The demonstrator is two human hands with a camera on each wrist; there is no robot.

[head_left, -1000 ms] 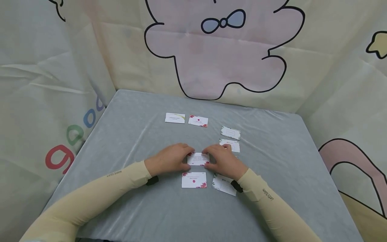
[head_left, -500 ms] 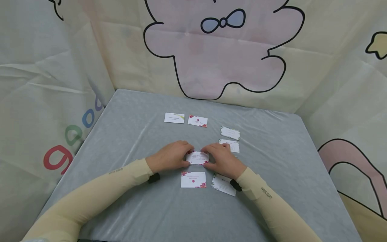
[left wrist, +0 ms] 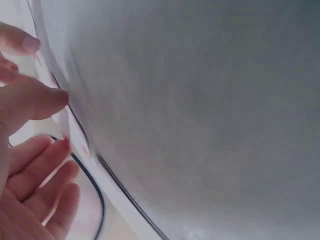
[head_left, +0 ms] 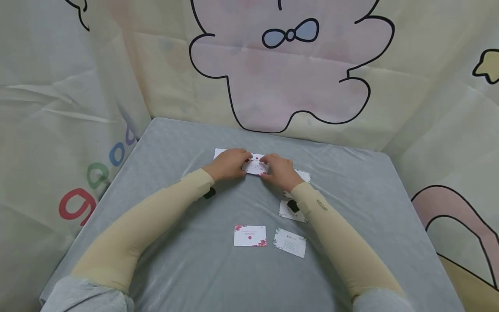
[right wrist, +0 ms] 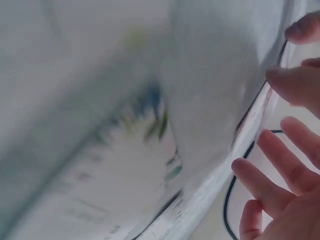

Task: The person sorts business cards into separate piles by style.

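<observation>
A white business card [head_left: 255, 167] with red flowers at its corners is held at both short ends. My left hand [head_left: 230, 164] pinches its left end between thumb and fingers. At the other end, my right hand [head_left: 283, 172] grips it the same way. Just behind lies another red-flowered card [head_left: 257, 157], partly overlapped by the held one in the head view. The left hand covers most of a white card [head_left: 219, 151] at the back left. In the left wrist view the thumb [left wrist: 45, 100] is at the card's edge; the right wrist view shows the right thumb [right wrist: 292, 82] likewise.
A red-flowered card [head_left: 250, 236] and a green-leaf card [head_left: 290, 242] lie at the front of the grey cloth-covered table [head_left: 187, 268]. More leaf-edged cards, one at the right [head_left: 303, 175] and one under the right wrist [head_left: 288, 211], are partly hidden by the right arm. Printed curtains surround the table.
Both hands have carried the red-flowered card away from me, from mid-table to the flowered card at the back. The leaf card under the right wrist has come into sight.
</observation>
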